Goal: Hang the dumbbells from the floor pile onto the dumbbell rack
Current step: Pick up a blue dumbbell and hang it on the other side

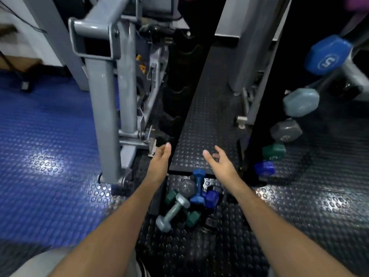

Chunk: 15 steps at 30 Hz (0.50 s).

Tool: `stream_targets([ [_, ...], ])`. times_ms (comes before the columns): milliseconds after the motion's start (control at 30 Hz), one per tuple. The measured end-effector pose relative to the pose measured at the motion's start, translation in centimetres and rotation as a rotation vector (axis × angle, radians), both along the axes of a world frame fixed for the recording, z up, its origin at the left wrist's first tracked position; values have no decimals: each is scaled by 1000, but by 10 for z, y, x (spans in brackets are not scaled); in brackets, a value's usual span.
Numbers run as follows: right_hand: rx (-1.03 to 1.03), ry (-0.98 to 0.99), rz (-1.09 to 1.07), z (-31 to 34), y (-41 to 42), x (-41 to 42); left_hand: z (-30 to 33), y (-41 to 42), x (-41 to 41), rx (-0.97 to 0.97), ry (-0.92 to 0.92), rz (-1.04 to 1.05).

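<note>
A pile of small dumbbells lies on the black studded floor between my forearms: a pale grey-blue one [172, 212], a blue one [198, 186] standing on end, a dark grey one [186, 186], a green one [192, 216] and a purple-blue one [211, 197]. The black dumbbell rack [257, 124] rises at the right, with dumbbell ends sticking out on its right side, among them a big blue one marked 5 [327, 55]. My left hand [161, 158] and my right hand [221, 162] reach out above the pile, fingers relaxed, holding nothing.
A grey steel gym machine [105, 108] stands close on the left, its foot by my left forearm. Blue studded matting [46, 136] covers the floor at the left. A black ramp-like panel [205, 120] runs forward between machine and rack.
</note>
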State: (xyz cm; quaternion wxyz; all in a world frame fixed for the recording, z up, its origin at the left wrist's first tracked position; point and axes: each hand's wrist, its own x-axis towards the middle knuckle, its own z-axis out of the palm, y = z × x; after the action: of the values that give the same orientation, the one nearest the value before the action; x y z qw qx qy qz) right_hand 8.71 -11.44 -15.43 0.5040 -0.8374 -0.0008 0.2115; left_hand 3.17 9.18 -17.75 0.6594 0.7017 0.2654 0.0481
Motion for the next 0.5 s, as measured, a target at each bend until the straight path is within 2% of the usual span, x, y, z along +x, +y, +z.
stream_targets([
  [267,-175,171,45,-114,-24,9,-124,-40,-27,-125,339,8],
  [500,-303,188,114,-178,-22,51,-221,-88,-16,-622,580,216],
])
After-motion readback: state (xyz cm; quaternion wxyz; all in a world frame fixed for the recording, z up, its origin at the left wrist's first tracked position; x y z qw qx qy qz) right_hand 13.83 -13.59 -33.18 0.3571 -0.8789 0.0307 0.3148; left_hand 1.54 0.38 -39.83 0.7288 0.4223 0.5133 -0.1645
